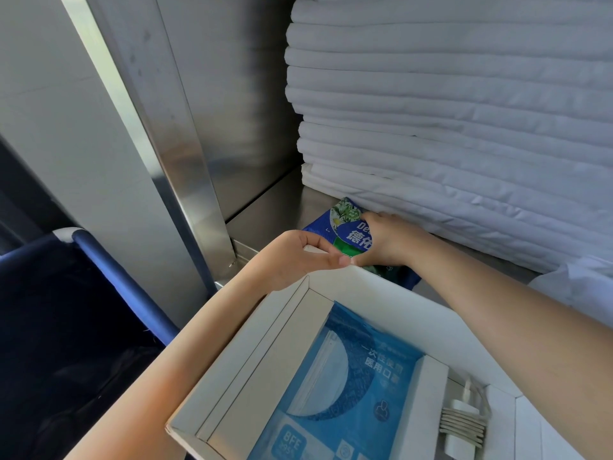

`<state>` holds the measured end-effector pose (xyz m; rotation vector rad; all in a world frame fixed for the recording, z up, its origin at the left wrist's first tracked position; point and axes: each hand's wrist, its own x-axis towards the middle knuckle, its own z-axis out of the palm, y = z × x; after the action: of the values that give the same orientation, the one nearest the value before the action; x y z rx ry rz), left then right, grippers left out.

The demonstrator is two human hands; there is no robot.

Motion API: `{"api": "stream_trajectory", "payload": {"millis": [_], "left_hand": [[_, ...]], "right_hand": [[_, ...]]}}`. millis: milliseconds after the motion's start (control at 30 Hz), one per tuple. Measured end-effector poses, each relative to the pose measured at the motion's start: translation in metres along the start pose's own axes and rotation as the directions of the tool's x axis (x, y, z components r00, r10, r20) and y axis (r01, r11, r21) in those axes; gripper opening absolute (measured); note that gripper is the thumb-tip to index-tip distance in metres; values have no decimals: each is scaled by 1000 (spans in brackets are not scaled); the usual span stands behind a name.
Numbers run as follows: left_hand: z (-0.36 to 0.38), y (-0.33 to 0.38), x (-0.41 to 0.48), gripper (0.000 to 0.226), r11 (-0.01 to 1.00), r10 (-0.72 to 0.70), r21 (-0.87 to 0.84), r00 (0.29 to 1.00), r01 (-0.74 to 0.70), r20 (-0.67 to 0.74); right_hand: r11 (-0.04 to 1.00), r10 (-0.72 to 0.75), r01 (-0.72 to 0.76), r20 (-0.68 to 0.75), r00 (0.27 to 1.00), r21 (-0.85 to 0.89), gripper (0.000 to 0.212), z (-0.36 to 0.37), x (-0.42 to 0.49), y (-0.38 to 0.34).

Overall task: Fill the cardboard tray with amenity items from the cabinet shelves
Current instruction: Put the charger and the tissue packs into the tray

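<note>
A white cardboard tray (391, 293) fills the lower middle of the view. My left hand (298, 257) grips its far corner, fingers curled over the rim. Inside lie a blue face-mask pack (345, 376) and, in the right compartment, a coiled white charger cable (464, 423). Beyond the tray, on the steel cabinet shelf (265, 220), a blue and green wet-wipe pack (348, 227) lies in front of the linen. My right hand (388, 240) grips that pack from its right side, hiding part of it.
A tall stack of folded white linen (447, 104) takes up the shelf's right side. The cabinet's steel post (179, 154) stands at the left. A dark blue cart bag (66, 310) with a blue padded rail sits at the lower left.
</note>
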<state>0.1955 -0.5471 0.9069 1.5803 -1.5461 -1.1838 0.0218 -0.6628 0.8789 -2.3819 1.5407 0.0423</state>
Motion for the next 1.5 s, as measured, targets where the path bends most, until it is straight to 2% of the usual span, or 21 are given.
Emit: {"api": "stream_trajectory", "payload": {"millis": [100,267,367,633,1000,1500], "left_hand": [[-1,-1,1,39,1000,5,-17,1000,-5,4],[-1,-1,1,17,1000,-4,22,1000,4,12],[-1,0,1,18,999,-17,45,1000,17,-2],[0,4,0,18,997,-37,62,999,38,-18],[1,-1,3,24,995,-15,99,999,19,-41],[-1,-3,4,27,994,-2,111,1000,5,-32]], "right_hand": [[1000,-1,1,-18,1000,-25,91,-2,-4,-1],[999,14,-16,-52,999,-31,87,-10,-11,0],[999,21,-23,-52,998,-40,84,-19,-17,2],[982,23,-30,-37,999,-186,91,-49,-46,4],[986,34,-66,-212,977,-150,90,-78,-116,4],[987,21,-59,-243,970,-150,87,-77,-189,2]]}}
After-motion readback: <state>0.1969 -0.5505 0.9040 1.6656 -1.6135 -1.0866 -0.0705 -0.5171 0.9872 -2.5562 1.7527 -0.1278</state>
